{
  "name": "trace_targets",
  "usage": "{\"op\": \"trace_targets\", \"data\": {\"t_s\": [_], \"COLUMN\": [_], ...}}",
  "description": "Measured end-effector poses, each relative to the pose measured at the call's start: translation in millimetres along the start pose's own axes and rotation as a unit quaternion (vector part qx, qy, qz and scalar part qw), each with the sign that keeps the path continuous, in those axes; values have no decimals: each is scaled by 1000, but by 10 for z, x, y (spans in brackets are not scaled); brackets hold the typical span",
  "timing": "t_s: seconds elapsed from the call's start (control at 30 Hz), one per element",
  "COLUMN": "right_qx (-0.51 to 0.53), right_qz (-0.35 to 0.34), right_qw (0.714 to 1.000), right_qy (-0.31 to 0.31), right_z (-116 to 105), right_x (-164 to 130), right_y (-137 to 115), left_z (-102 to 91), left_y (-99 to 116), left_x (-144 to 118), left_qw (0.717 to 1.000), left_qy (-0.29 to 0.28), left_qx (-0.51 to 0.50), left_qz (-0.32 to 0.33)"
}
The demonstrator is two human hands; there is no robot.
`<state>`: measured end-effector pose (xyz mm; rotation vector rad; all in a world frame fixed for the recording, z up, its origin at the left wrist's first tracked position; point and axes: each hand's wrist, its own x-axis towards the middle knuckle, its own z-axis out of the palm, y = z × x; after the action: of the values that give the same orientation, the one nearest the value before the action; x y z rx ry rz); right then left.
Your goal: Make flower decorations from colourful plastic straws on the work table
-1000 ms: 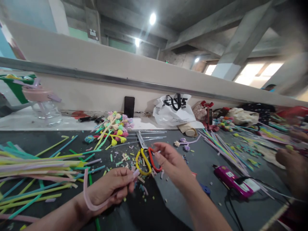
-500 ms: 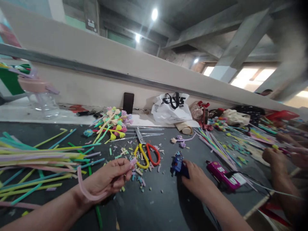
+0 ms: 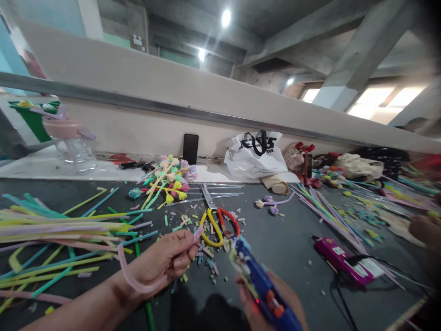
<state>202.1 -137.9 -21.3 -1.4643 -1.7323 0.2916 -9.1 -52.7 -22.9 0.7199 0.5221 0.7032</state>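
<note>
Pink straw (image 3: 138, 281) curls from my left hand (image 3: 161, 262), its tip pinched over the desk (image 3: 289, 243); my right hand (image 3: 275, 303) grips the glue gun (image 3: 258, 285). Best to bring the nozzle steadily to that tip.

We see that the right hand (image 3: 275, 303) has picked up the blue glue gun (image 3: 260, 282) off the table and brought it up close, its tip now near the pink piece in the left hand (image 3: 165, 262).
</note>
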Motion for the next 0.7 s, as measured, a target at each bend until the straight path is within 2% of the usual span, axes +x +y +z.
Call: {"op": "trace_targets", "data": {"t_s": [0.1, 0.23, 0.43, 0.7], "right_qx": [3, 4, 23, -86], "right_qz": [-38, -69, -80, -99], "right_qw": [999, 998, 996, 991], "right_qy": [4, 8, -42, -36], "right_z": [178, 275, 281, 263], "right_x": [-55, -91, -74, -96], "right_y": [-52, -46, -80, -21], "left_z": [-26, -10, 75, 54], "left_y": [-18, -12, 15, -2], "left_x": [24, 21, -22, -26], "left_qw": [1000, 1000, 999, 999], "left_qy": [-8, 5, 20, 5], "left_qx": [5, 9, 29, 33], "left_qz": [-1, -3, -22, -14]}}
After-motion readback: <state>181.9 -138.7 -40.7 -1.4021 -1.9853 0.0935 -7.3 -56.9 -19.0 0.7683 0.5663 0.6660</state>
